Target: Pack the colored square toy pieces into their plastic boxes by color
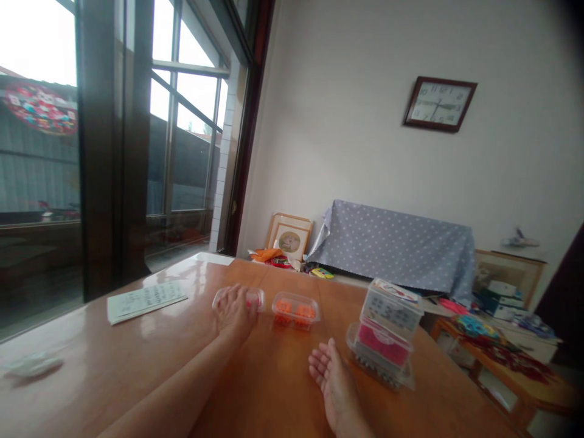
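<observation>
My left hand (235, 310) reaches over a small clear plastic container (257, 299) with something pink or red in it. Its fingers are spread over that container, hiding most of it; whether they touch it I cannot tell. Just right of it is a second clear container (295, 311) with orange pieces inside. My right hand (332, 380) is above the table, palm turned inward, fingers loosely apart and holding nothing. Beside it on the right rises a stack of clear plastic boxes (387, 331), one with bright pink contents and the lowest with small dark pieces.
The brown table (269, 389) has a glossy top. Pale paper sheets (146, 301) with handwriting lie on the left, near a blurred whitish packet (34, 365). Behind are a dotted cloth cover (392, 243) and framed pictures (289, 238). A low wooden bench (524, 389) with clutter stands right.
</observation>
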`<state>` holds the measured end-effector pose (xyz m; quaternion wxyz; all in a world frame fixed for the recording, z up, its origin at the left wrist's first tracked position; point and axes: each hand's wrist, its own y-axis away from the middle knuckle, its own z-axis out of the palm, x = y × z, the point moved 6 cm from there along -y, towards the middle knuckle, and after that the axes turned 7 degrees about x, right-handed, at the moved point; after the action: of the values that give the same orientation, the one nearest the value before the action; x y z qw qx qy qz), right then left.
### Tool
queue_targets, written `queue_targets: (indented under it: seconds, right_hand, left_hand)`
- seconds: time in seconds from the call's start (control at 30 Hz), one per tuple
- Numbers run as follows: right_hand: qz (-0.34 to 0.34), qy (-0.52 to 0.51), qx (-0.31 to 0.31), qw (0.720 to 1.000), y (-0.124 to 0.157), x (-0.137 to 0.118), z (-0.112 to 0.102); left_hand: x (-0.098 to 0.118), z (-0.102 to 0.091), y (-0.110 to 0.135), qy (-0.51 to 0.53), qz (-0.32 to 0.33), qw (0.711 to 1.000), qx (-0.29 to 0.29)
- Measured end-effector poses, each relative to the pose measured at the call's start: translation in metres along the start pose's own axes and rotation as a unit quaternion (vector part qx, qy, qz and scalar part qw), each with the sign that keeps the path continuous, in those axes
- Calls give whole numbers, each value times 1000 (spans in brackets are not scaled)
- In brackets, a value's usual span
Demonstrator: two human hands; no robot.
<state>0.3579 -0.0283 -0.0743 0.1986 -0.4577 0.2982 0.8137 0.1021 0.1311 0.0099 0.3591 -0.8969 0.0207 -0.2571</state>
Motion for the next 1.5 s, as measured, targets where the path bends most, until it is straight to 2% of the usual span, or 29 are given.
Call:
queue_targets:
  seconds: [0.1, 0.17, 0.23, 0.37, 0.7, 0.83, 1.13, 1.27, 1.4, 1.5]
  right_hand:
    - [-6, 3, 2, 1000, 1, 0, 0]
    - [-9, 5, 3, 1000, 0, 1, 0]
    - [-10, 7, 5, 1000, 0, 1, 0]
    - [-11, 12, 6, 1000, -1, 2, -1]
    - [-14, 18, 6, 1000, 2, 1, 1]
    - [-17, 19, 6, 1000, 2, 1, 1]
    - [-30, 7, 6, 1000, 6, -2, 4]
    - [-56, 5, 12, 998, 9, -6, 5]
    - [-110, 15, 22, 994, 14, -16, 4]
    - [-143, 4, 38, 989, 21, -29, -2]
  left_hand:
    - [-51, 2, -10, -5, -139, 990, 21]
    - [-72, 11, -15, 13, -161, 987, -10]
    - [-85, 19, -19, 26, -155, 987, -32]
    - [-94, 30, -27, 42, -137, 989, -47]
    - [-95, 45, -33, 63, -97, 993, -36]
    - [-96, 46, -33, 69, -86, 994, -28]
    - [-83, 14, -24, 66, -107, 992, 22]
    - [-69, 5, -15, 66, -58, 995, 51]
    - [-31, 4, 5, 141, 17, 988, 55]
    - [14, 4, 25, 221, 44, 974, 9]
